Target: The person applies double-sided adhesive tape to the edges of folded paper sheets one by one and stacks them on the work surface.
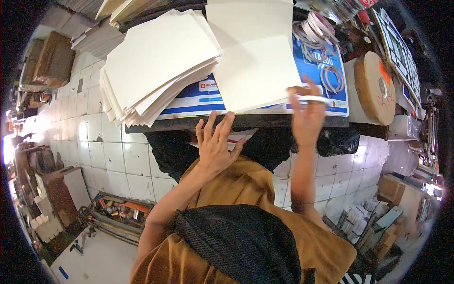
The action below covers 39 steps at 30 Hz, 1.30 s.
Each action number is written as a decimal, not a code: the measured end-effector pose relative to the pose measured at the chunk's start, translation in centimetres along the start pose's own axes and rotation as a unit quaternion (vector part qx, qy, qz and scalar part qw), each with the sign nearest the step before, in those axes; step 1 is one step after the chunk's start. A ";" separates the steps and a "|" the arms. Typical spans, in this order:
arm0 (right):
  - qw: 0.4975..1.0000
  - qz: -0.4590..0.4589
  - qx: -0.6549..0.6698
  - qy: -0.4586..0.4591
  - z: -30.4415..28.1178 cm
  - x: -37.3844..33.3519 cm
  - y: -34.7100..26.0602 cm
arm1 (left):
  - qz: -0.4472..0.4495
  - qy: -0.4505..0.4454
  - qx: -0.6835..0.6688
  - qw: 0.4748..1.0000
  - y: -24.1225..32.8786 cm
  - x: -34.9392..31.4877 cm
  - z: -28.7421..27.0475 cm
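My left hand rests at the table's front edge with its fingers spread. Its fingertips reach the near left corner of a cream paper sheet, and nothing is in its grip. Over the sheet's near right corner is my right hand, somewhat blurred, its fingers closed on a slim white stick. The exact kind of that stick cannot be made out. Another cream sheet lies toward the far side, partly overlapped. To the left, a fanned stack of cream sheets spreads past the table edge.
A blue printed sheet covers the table. Several tape rings lie at the right, beyond them a large tan roll. Black plastic hangs below the table. A toolbox stands on the floor, lower left.
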State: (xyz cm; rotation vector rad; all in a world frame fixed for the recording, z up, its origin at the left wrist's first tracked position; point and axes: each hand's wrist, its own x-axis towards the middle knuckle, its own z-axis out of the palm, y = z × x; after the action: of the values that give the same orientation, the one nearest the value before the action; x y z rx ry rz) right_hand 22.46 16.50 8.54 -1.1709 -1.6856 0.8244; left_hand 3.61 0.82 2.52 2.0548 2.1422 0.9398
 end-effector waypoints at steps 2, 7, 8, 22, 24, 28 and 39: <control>0.995 0.021 0.083 0.055 -2.7 1.4 1.5 | 0.007 0.002 -0.002 1.000 0.1 0.0 0.1; 0.945 -0.165 -0.275 0.066 -4.0 2.2 5.8 | 0.014 -0.013 0.045 0.999 0.3 0.2 0.1; 0.944 -0.164 -0.277 0.068 -3.8 2.1 5.6 | 0.005 -0.029 0.060 0.998 0.3 0.2 -0.1; 0.933 -0.119 -0.338 0.019 -3.0 2.2 6.9 | 0.007 -0.032 0.066 0.997 1.0 0.8 -0.6; 0.935 -0.107 -0.337 0.001 -3.0 1.6 6.4 | -0.026 -0.061 0.096 0.993 1.7 2.1 -1.8; 0.949 -0.086 -0.303 0.008 -2.0 -2.6 3.2 | -0.089 -0.061 0.146 0.983 2.8 7.1 -2.4; 0.981 0.018 -0.159 0.114 -4.1 -5.3 1.9 | 0.040 -0.073 0.027 0.996 7.5 9.8 4.9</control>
State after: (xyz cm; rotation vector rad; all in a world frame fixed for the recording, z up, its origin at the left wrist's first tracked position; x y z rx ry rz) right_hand 27.74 12.28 6.88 -1.4572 -1.6455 0.4311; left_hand 11.13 11.32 5.45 2.1752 2.0479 0.7208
